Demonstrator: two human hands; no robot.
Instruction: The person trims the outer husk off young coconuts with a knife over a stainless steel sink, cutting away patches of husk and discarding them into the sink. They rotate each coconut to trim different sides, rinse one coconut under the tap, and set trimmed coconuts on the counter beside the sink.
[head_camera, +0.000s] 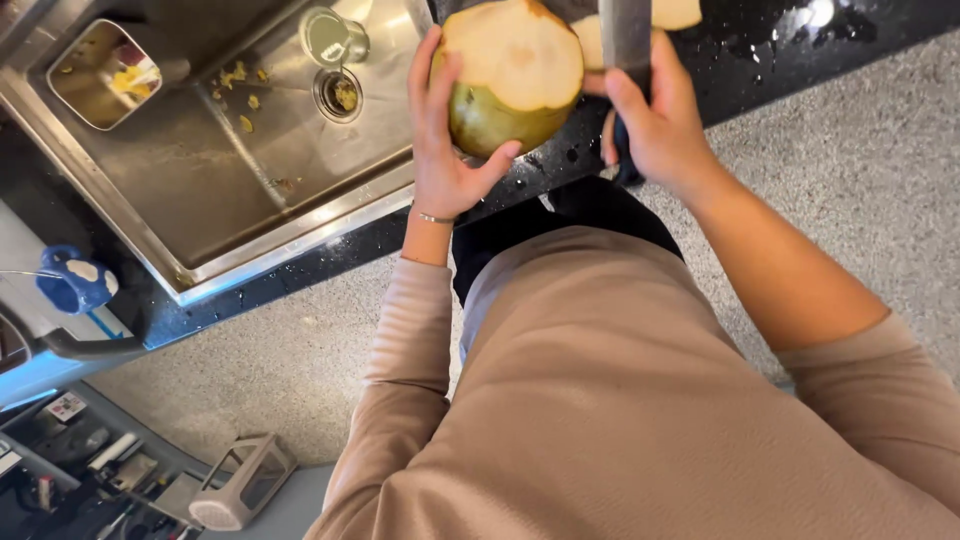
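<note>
Left hand (440, 150) grips a coconut (510, 80) at the counter (760, 60) edge beside the sink (250, 200); right hand (655, 125) clutches a knife (626, 30).

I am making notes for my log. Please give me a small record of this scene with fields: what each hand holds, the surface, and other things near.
left hand: left hand grips a green coconut with its top cut to pale flesh
right hand: right hand holds a knife, blade up beside the coconut
surface: wet black counter
nearby: steel sink with yellow scraps and a drain; cut coconut piece behind the knife
floor: grey speckled, small stool
</note>
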